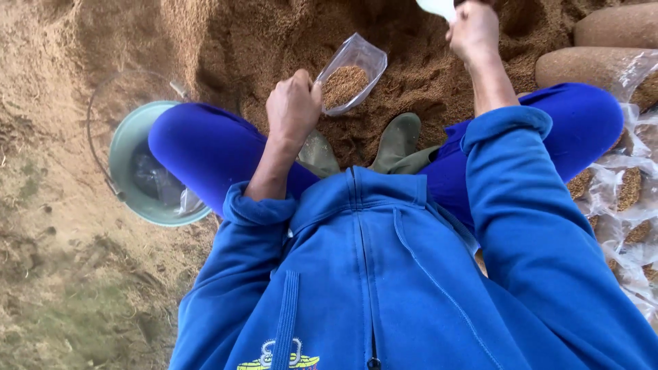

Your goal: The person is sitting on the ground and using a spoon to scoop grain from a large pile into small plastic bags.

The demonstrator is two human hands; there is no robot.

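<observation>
This is looking like an outdoor farm work spot. Loose brown sawdust-like substrate (425, 68) is spreading around the gripping hands, with filled clear bags (627, 192) lying right and a metal bucket (130, 164) sitting left.

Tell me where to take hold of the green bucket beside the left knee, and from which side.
Take the green bucket by its thin wire handle, which arcs over the rim on the far-left side. Come from the left and above: the left knee overlaps the right rim, and the mouth holds crumpled plastic.
</observation>
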